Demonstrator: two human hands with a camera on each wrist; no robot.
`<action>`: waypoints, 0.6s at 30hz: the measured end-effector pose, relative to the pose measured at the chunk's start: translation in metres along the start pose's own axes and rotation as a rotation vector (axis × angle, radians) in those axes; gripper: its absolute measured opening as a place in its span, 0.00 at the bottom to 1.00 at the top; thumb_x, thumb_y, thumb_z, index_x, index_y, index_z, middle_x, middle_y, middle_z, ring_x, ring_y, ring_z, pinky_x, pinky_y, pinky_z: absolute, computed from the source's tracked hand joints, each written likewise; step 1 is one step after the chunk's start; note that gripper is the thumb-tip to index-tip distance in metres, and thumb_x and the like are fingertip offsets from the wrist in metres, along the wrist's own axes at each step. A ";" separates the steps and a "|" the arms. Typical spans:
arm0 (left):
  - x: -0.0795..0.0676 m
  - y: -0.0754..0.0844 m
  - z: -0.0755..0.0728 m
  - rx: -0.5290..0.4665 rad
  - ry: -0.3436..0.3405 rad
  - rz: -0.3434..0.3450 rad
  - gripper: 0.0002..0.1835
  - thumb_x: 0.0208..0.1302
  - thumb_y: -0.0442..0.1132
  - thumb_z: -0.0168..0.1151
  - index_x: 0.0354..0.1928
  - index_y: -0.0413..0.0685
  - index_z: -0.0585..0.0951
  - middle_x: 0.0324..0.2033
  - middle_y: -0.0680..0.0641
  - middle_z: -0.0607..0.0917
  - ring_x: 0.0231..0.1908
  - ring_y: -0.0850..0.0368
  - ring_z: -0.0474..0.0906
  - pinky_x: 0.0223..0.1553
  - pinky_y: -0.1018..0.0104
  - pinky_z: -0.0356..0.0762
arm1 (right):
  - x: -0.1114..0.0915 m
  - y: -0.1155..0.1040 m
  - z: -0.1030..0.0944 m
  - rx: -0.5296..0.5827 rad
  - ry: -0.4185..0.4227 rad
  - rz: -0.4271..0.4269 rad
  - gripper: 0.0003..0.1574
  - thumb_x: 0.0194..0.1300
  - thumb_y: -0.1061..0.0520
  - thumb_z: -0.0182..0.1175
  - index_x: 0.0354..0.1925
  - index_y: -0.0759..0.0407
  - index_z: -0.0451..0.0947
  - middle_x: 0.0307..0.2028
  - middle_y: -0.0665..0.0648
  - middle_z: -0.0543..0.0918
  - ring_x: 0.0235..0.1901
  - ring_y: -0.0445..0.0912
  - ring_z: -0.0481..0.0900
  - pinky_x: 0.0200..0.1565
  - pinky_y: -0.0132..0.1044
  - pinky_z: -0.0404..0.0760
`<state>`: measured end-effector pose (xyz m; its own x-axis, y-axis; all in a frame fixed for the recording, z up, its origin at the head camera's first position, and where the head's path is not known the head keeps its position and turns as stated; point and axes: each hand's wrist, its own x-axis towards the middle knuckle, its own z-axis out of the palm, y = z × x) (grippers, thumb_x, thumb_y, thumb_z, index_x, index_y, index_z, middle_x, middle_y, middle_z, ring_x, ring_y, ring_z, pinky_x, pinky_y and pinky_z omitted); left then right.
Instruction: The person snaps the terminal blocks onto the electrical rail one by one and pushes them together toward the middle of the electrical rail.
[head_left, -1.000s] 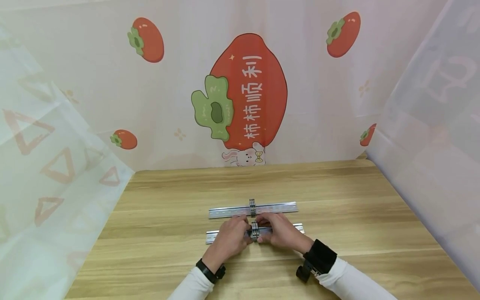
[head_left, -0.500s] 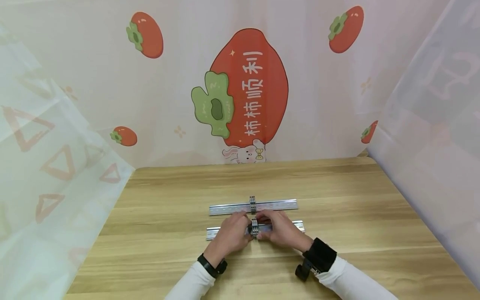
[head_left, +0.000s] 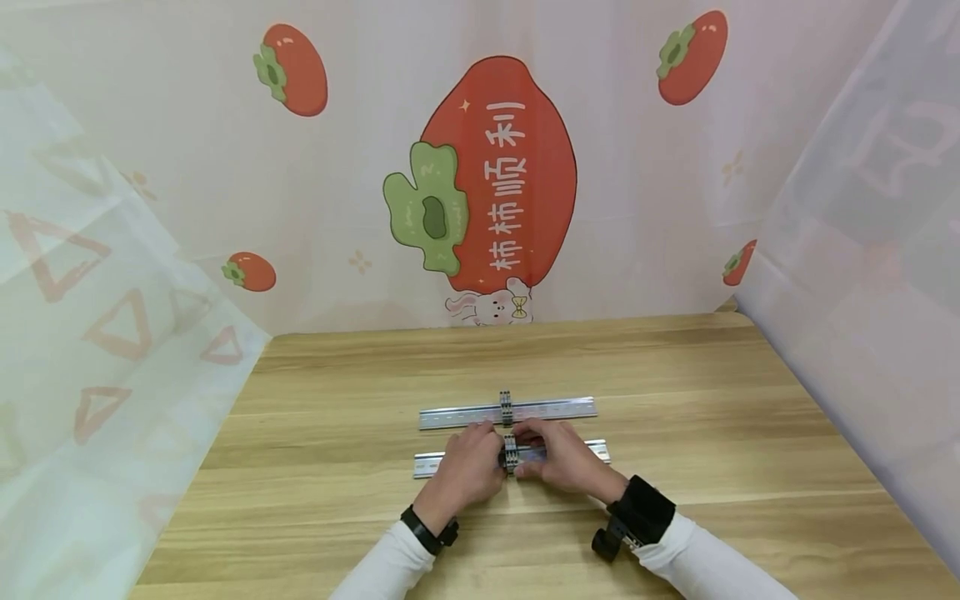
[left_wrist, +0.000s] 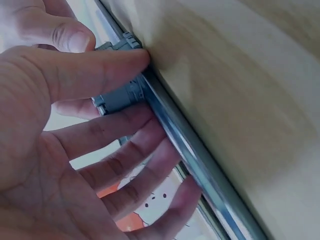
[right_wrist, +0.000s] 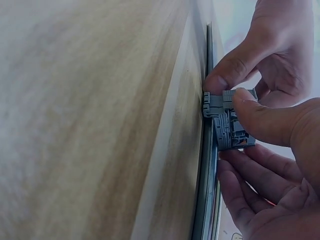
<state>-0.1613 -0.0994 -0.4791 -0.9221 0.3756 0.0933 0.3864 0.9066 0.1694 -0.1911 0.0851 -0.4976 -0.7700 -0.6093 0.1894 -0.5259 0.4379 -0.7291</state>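
Note:
On the nearer metal DIN rail (head_left: 429, 466) sits a small group of grey terminal blocks (head_left: 511, 454), with a hand on each side. My left hand (head_left: 471, 467) grips them from the left, its thumb (left_wrist: 107, 72) lying along their side and its other fingers at the rail. From the right, my right hand (head_left: 562, 458) pinches the group, its thumb (right_wrist: 260, 120) against the side face. In the right wrist view the terminal blocks (right_wrist: 232, 120) stand upright on the rail. Where they meet the rail is partly hidden by fingers.
A second DIN rail (head_left: 457, 418) lies parallel just behind, carrying its own group of terminal blocks (head_left: 506, 408). Both rails lie on a wooden table (head_left: 337, 375). A printed curtain (head_left: 360, 167) hangs at the back, with pale sheets on both sides.
The head view has tilted slightly, so the scene sits a little higher. My left wrist has shifted very slightly right. Both hands keep their hold on the terminal blocks.

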 end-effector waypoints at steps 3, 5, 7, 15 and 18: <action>-0.001 0.004 0.000 0.012 -0.018 -0.021 0.07 0.41 0.40 0.65 0.26 0.52 0.78 0.34 0.51 0.74 0.37 0.52 0.72 0.33 0.50 0.71 | -0.001 0.000 0.000 -0.003 0.000 -0.001 0.32 0.48 0.54 0.69 0.52 0.60 0.72 0.46 0.53 0.79 0.45 0.45 0.78 0.47 0.36 0.73; -0.001 0.006 -0.001 0.022 -0.031 -0.030 0.08 0.41 0.40 0.65 0.27 0.51 0.78 0.35 0.50 0.75 0.39 0.50 0.72 0.34 0.47 0.70 | -0.001 0.000 0.000 -0.005 0.000 -0.002 0.32 0.48 0.54 0.69 0.52 0.60 0.72 0.46 0.53 0.79 0.45 0.45 0.78 0.47 0.36 0.73; -0.001 0.007 -0.001 0.032 -0.039 -0.039 0.09 0.40 0.39 0.64 0.27 0.50 0.78 0.36 0.49 0.75 0.40 0.50 0.72 0.35 0.46 0.70 | -0.001 0.001 0.000 -0.007 -0.001 -0.001 0.32 0.48 0.53 0.69 0.52 0.59 0.72 0.46 0.52 0.79 0.45 0.44 0.78 0.47 0.36 0.73; -0.004 0.007 -0.003 0.038 -0.043 -0.048 0.11 0.44 0.43 0.65 0.33 0.49 0.80 0.39 0.48 0.75 0.42 0.49 0.72 0.37 0.47 0.70 | -0.003 0.001 -0.007 -0.076 -0.015 -0.018 0.36 0.47 0.48 0.70 0.53 0.60 0.71 0.48 0.54 0.78 0.47 0.47 0.77 0.48 0.39 0.72; -0.009 -0.001 -0.009 0.011 -0.017 -0.051 0.13 0.48 0.46 0.65 0.35 0.49 0.80 0.39 0.49 0.75 0.40 0.50 0.72 0.37 0.50 0.70 | -0.005 -0.002 -0.017 -0.103 -0.019 0.005 0.41 0.46 0.45 0.70 0.56 0.59 0.71 0.50 0.55 0.78 0.49 0.49 0.75 0.49 0.42 0.71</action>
<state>-0.1529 -0.1051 -0.4716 -0.9410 0.3316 0.0677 0.3383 0.9269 0.1624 -0.1918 0.0985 -0.4856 -0.7661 -0.6190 0.1729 -0.5574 0.5060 -0.6582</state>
